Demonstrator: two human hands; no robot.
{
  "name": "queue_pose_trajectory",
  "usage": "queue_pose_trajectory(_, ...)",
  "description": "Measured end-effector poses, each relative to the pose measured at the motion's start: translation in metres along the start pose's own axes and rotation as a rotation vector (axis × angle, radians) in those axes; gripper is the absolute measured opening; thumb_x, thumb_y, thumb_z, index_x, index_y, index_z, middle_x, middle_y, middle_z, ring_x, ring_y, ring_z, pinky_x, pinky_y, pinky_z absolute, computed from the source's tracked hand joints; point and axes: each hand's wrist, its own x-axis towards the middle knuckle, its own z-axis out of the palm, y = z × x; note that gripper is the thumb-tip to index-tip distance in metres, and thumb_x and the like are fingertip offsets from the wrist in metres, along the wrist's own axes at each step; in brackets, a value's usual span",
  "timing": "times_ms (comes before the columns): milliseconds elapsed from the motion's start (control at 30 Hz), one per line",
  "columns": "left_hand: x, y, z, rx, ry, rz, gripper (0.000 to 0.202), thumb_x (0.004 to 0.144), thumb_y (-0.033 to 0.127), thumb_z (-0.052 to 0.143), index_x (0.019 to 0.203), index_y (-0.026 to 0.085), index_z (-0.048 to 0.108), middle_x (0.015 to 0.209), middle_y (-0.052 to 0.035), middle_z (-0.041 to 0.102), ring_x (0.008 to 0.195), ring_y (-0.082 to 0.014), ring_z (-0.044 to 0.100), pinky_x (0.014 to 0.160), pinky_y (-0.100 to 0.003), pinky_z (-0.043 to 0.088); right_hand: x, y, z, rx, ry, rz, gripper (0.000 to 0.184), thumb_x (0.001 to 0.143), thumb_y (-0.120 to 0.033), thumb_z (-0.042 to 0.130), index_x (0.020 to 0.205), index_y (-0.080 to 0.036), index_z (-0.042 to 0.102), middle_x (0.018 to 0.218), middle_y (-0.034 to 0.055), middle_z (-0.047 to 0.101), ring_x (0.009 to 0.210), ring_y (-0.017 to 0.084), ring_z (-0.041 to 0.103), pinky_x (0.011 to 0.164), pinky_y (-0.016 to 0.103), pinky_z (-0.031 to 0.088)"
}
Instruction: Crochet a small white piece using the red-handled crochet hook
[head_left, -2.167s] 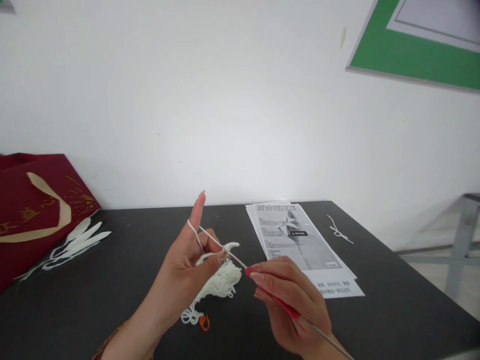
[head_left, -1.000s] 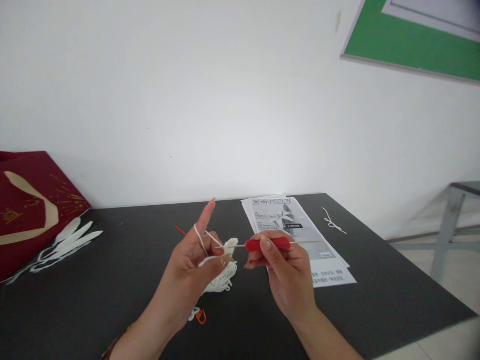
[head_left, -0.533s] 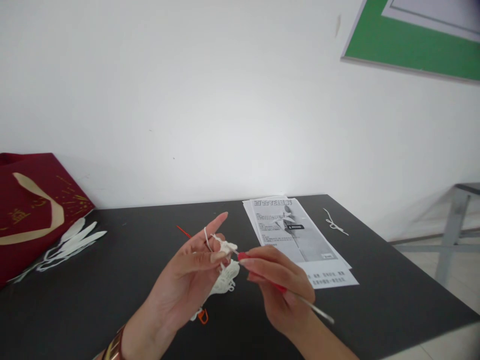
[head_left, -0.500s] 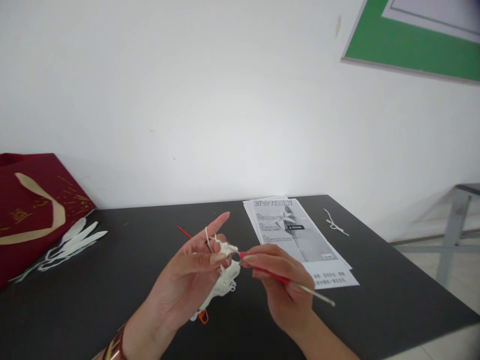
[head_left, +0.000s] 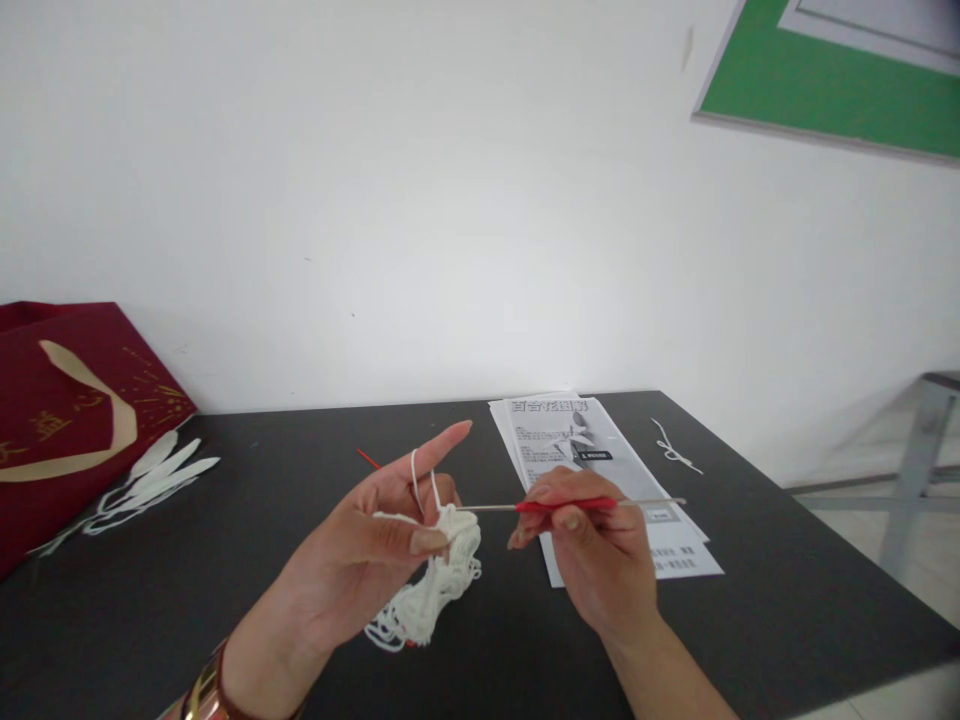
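Note:
My left hand (head_left: 375, 540) pinches a small piece of white crochet work (head_left: 448, 522) between thumb and fingers, its index finger stretched out with white yarn looped round it. In my right hand (head_left: 592, 545) is a crochet hook (head_left: 566, 504) with a red grip, held level. Its metal shaft points left and its tip meets the crochet work; the very tip is hidden in the stitches. A loose skein of white yarn (head_left: 431, 600) lies below and behind my left hand. A thin red stick-like thing (head_left: 367, 458) shows partly behind that hand.
Printed sheets (head_left: 622, 470) lie on the black table (head_left: 285, 620) beyond my right hand. A tied bit of white string (head_left: 675, 448) is at the right. Several white crocheted petals (head_left: 161, 480) rest beside a dark red bag (head_left: 60, 400) at the left.
My right hand has moved slightly right and turned the hook from a slant to level, showing more of its shaft. The crochet work has turned in my left hand, which stays pinched.

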Motion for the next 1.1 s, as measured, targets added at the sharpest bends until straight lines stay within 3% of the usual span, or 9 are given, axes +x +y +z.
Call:
queue_pose_trajectory(667, 0.001, 0.001, -0.011, -0.091, -0.173, -0.139, 0.083, 0.054, 0.004, 0.067, 0.135, 0.004, 0.049, 0.063, 0.0001, 0.058, 0.059, -0.0123, 0.048, 0.055, -0.026, 0.037, 0.007, -0.011, -0.012, -0.008, -0.154, 0.006, 0.007, 0.084, -0.023, 0.068, 0.087, -0.020, 0.073, 0.075, 0.0020, 0.064, 0.060, 0.014, 0.067, 0.053, 0.026, 0.058)
queue_pose_trajectory(967, -0.003, -0.003, -0.014, 0.222, -0.096, -0.009, 0.070, 0.066, 0.007, 0.072, 0.133, 0.021, 0.055, 0.068, 0.0023, 0.054, 0.064, -0.0121, 0.049, 0.061, -0.026, 0.037, 0.005, 0.003, 0.000, 0.264, -0.006, 0.320, 0.012, 0.085, -0.028, 0.068, 0.080, -0.017, 0.071, 0.060, -0.0015, 0.069, 0.049, 0.009, 0.066, 0.050, 0.017, 0.058)
queue_pose_trajectory(1100, -0.003, -0.001, -0.011, 0.208, -0.093, 0.009, 0.070, 0.065, 0.009, 0.072, 0.132, 0.022, 0.056, 0.068, 0.0016, 0.053, 0.063, -0.0126, 0.048, 0.060, -0.026, 0.037, 0.005, 0.003, 0.000, 0.257, 0.029, 0.291, 0.012, 0.085, -0.027, 0.068, 0.079, -0.017, 0.070, 0.062, -0.0015, 0.069, 0.052, 0.009, 0.066, 0.053, 0.018, 0.058)
